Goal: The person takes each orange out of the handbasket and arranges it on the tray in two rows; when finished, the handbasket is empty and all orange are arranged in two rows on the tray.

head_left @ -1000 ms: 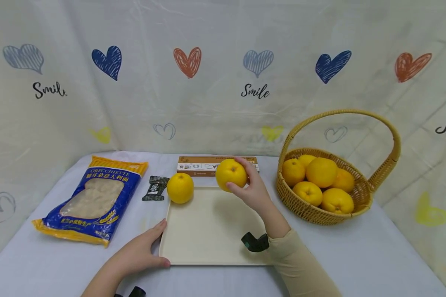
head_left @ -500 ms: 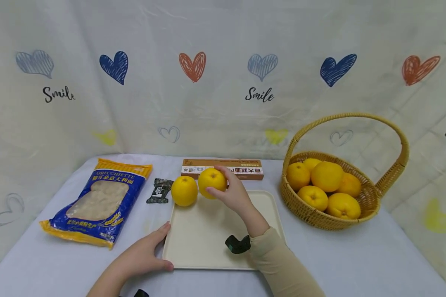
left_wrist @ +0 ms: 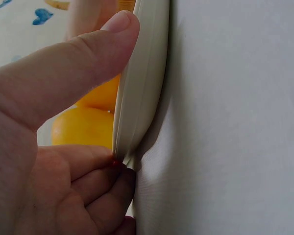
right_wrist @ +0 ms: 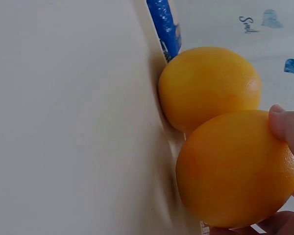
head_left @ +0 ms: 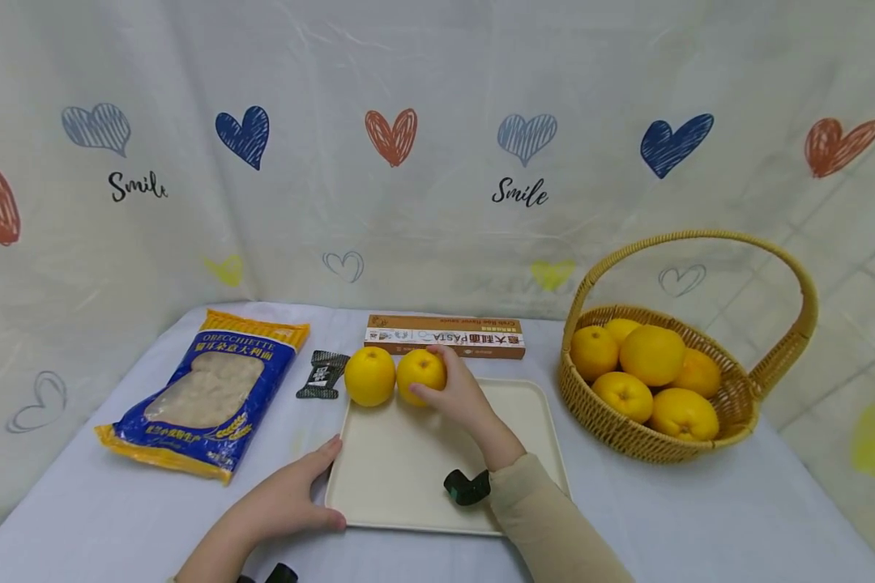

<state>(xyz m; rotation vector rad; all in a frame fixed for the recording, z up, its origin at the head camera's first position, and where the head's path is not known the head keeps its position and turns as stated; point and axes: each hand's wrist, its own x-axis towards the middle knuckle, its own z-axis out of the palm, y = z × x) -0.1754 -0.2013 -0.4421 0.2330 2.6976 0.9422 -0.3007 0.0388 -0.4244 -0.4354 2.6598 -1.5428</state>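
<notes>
A square cream tray [head_left: 386, 478] lies on the table. At its near left corner, my left hand [head_left: 292, 494] holds the rim, thumb on the front edge and bent fingers along the left side; the left wrist view shows the thumb [left_wrist: 108, 44] against the rim. My right hand [head_left: 459, 397] grips a yellow orange [head_left: 419, 374] at the tray's back left, thumb in front and fingers behind. Beside it, on the back left corner, sits another orange [head_left: 369, 377]. The right wrist view shows the held orange [right_wrist: 235, 169] against or very near this other orange [right_wrist: 210, 88].
A wicker basket [head_left: 605, 433] of several oranges stands at the right, its tall handle arching up. Behind the tray lies a pasta box [head_left: 474, 336]. Left of the tray are a small dark wrapped packet [head_left: 323, 374] and a blue orecchiette bag [head_left: 204, 389]. A printed curtain hangs behind.
My right hand has carried its orange leftward and lowered it to the back of the tray, beside the other orange. My left hand has stayed at the corner. The head view has shifted slightly.
</notes>
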